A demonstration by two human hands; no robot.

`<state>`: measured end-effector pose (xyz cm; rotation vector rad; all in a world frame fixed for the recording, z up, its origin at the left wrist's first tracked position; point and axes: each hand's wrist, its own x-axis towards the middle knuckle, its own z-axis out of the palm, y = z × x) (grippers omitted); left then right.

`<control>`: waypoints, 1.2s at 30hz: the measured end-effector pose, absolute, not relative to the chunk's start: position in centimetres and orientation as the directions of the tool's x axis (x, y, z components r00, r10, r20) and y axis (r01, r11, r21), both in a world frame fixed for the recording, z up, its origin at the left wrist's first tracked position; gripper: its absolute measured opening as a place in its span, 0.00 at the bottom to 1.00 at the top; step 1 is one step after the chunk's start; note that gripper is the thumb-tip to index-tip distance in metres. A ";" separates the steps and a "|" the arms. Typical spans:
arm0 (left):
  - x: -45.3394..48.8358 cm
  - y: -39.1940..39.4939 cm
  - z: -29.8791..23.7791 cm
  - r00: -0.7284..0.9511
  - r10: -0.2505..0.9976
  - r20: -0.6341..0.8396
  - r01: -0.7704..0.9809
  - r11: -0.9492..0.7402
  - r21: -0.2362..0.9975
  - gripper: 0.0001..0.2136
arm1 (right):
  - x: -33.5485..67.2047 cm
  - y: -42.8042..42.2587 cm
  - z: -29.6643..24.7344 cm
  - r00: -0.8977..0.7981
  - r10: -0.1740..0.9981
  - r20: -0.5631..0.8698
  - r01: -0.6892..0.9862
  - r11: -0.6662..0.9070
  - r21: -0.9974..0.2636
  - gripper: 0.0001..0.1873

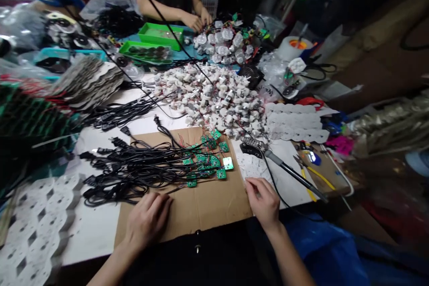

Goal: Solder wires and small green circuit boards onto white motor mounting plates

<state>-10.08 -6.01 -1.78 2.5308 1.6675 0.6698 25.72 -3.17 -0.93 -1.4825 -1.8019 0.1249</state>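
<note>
My left hand (147,215) rests on the brown cardboard sheet (208,208), just below a bundle of black power cords (134,165). Its fingers are curled together, and whatever may be inside them is hidden. At the cardboard's right edge, my right hand (264,201) is closed with thumb and fingertips drawn together; I cannot make out anything between them. Small green circuit boards (221,173) are wired to the cord ends and lie in a cluster on the cardboard. The plugs point left.
White plastic parts (217,94) heap up behind the cardboard. A soldering iron (284,167) and yellow-handled pliers (318,176) lie at right. Perforated white sheets (36,228) are stacked at left. Across the table, a person's hands (197,20) work near green trays (161,35).
</note>
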 end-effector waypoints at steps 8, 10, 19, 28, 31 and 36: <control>-9.6 -0.5 -0.7 0.343 0.929 0.142 0.893 -0.369 0.258 0.10 | 28.7 -1.9 -1.7 0.169 0.827 0.537 0.898 0.095 -0.429 0.11; -9.3 1.0 -0.7 0.348 0.928 0.131 0.891 -0.371 0.263 0.12 | 28.9 -0.7 -2.4 0.129 0.841 0.526 0.926 0.088 -0.367 0.16; -9.3 2.1 -2.7 0.380 0.858 0.344 0.838 -0.477 0.263 0.07 | 27.5 1.6 -4.3 0.007 0.928 0.374 0.971 0.083 -0.225 0.30; -9.3 2.3 -2.6 0.370 0.852 0.369 0.827 -0.483 0.286 0.04 | 27.3 2.0 -4.2 0.120 0.913 0.390 0.987 -0.067 -0.148 0.31; -9.4 2.4 -2.8 0.366 0.854 0.370 0.827 -0.480 0.291 0.05 | 27.2 2.2 -4.0 0.110 0.916 0.386 0.989 -0.062 -0.135 0.27; -9.6 2.5 -3.4 0.364 0.850 0.380 0.825 -0.484 0.291 0.05 | 26.9 2.4 -3.3 0.057 0.927 0.371 0.991 -0.007 -0.133 0.20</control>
